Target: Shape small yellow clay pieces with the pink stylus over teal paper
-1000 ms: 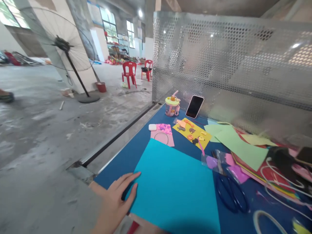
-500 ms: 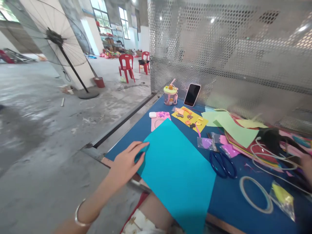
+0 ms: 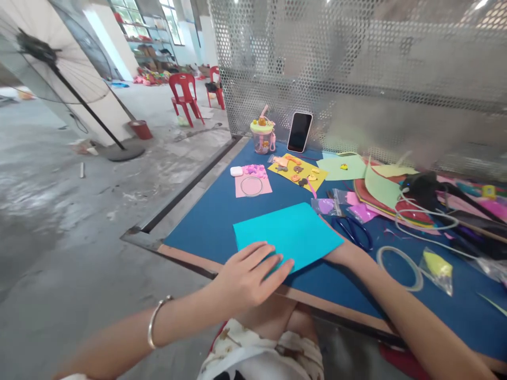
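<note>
One turquoise sheet is touched by left hand at near edge | right hand is partly covered by sheet | hands are seen apart; grips cannot be told

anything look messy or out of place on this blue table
Mainly the right side: a thin white cable lies looped over the stacked coloured paper sheets, where a pale green sheet looks curled upward.
</note>
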Demonstrator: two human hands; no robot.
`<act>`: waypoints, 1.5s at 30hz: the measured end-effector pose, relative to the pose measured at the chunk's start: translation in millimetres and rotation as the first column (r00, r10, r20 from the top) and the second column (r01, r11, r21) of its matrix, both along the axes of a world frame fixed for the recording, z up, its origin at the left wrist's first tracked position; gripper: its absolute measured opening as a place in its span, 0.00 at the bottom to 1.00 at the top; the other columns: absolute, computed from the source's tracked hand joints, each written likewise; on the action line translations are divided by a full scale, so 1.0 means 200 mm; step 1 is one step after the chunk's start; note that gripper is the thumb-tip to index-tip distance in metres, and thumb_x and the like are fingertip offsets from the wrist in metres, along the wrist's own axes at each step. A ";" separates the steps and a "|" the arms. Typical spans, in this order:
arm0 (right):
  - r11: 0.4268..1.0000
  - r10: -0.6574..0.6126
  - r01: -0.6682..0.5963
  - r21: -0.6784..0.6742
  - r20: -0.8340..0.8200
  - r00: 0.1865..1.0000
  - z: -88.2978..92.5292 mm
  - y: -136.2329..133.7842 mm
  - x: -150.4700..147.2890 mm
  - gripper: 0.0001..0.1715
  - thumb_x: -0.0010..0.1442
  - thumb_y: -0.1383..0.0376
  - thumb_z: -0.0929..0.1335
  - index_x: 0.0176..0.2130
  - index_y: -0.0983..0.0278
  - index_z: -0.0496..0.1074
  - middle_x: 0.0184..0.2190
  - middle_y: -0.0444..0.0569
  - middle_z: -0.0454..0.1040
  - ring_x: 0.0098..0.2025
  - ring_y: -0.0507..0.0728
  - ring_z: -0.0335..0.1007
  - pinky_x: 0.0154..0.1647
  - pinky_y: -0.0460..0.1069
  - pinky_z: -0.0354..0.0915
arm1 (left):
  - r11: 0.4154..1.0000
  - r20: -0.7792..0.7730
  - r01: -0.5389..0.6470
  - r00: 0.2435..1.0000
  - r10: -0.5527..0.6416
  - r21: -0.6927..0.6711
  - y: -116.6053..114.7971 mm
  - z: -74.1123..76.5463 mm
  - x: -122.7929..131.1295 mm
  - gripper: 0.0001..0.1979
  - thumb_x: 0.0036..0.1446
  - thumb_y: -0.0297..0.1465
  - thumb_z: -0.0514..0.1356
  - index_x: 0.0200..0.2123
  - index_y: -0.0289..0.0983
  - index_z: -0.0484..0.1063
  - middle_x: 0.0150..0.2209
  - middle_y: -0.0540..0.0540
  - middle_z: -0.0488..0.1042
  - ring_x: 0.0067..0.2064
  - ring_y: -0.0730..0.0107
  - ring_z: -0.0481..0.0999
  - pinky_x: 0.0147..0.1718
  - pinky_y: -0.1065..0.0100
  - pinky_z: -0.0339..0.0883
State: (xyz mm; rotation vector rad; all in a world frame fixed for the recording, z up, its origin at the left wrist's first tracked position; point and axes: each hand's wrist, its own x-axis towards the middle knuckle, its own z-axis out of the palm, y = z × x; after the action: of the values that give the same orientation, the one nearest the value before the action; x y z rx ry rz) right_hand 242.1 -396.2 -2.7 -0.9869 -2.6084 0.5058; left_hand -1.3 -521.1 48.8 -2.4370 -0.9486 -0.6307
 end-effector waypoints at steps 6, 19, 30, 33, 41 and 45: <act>0.972 -0.229 0.232 0.032 -0.091 0.969 0.13 0.10 0.11 0.23 0.60 0.71 0.57 0.52 0.64 0.69 0.49 0.53 0.74 0.49 0.59 0.72 0.52 0.56 0.66 | 0.997 -0.074 -0.040 0.997 0.035 -0.061 0.10 -0.21 -0.04 0.10 0.63 0.24 0.52 0.41 0.37 0.72 0.43 0.50 0.77 0.46 0.68 0.74 0.45 0.66 0.69; 0.913 -0.121 0.026 0.407 0.209 0.970 -0.03 -0.16 -0.01 0.20 0.64 0.66 0.60 0.54 0.65 0.68 0.55 0.51 0.70 0.56 0.62 0.66 0.50 0.57 0.69 | 0.864 -0.084 0.011 0.995 -0.061 -0.504 0.24 -0.02 0.06 0.28 0.60 0.52 0.47 0.52 0.38 0.66 0.55 0.43 0.69 0.58 0.57 0.64 0.55 0.58 0.59; 0.910 -0.153 0.047 0.412 0.228 0.961 -0.03 -0.16 0.00 0.21 0.64 0.65 0.60 0.55 0.63 0.68 0.56 0.48 0.69 0.56 0.61 0.66 0.50 0.55 0.69 | 0.764 -0.171 -0.010 0.976 -0.132 -0.645 0.61 -0.15 0.00 0.30 0.61 0.46 0.51 0.64 0.47 0.49 0.67 0.48 0.47 0.68 0.52 0.41 0.63 0.49 0.40; 0.893 -0.177 0.060 0.446 0.226 0.958 -0.03 -0.17 -0.02 0.21 0.63 0.67 0.61 0.54 0.62 0.69 0.55 0.48 0.70 0.54 0.61 0.68 0.46 0.55 0.71 | 0.736 -0.089 -0.077 0.996 0.023 -0.672 0.67 -0.12 -0.02 0.33 0.60 0.45 0.53 0.65 0.44 0.46 0.66 0.42 0.48 0.66 0.51 0.49 0.61 0.53 0.50; 0.929 -0.175 0.119 0.351 0.133 0.975 -0.02 -0.16 0.00 0.18 0.63 0.67 0.61 0.51 0.62 0.70 0.53 0.50 0.71 0.52 0.60 0.70 0.47 0.56 0.70 | 0.395 0.169 0.077 0.964 0.203 -0.916 0.88 -0.07 -0.06 0.32 0.53 0.43 0.60 0.60 0.41 0.58 0.57 0.41 0.65 0.55 0.58 0.68 0.50 0.62 0.64; 0.927 -0.258 0.267 0.265 -0.068 0.964 0.01 -0.15 0.01 0.17 0.62 0.65 0.62 0.51 0.61 0.69 0.53 0.52 0.71 0.54 0.61 0.67 0.53 0.58 0.66 | 0.397 0.273 0.164 0.933 0.236 -0.903 0.86 -0.03 -0.10 0.31 0.50 0.42 0.63 0.57 0.42 0.62 0.55 0.43 0.67 0.54 0.56 0.69 0.46 0.62 0.66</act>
State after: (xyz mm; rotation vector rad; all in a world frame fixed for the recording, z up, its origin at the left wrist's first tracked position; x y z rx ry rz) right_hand 244.4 -425.4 -1.1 -1.1950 -2.3818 0.0919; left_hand -20.9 -348.9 41.9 -3.2971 -1.9358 -0.6393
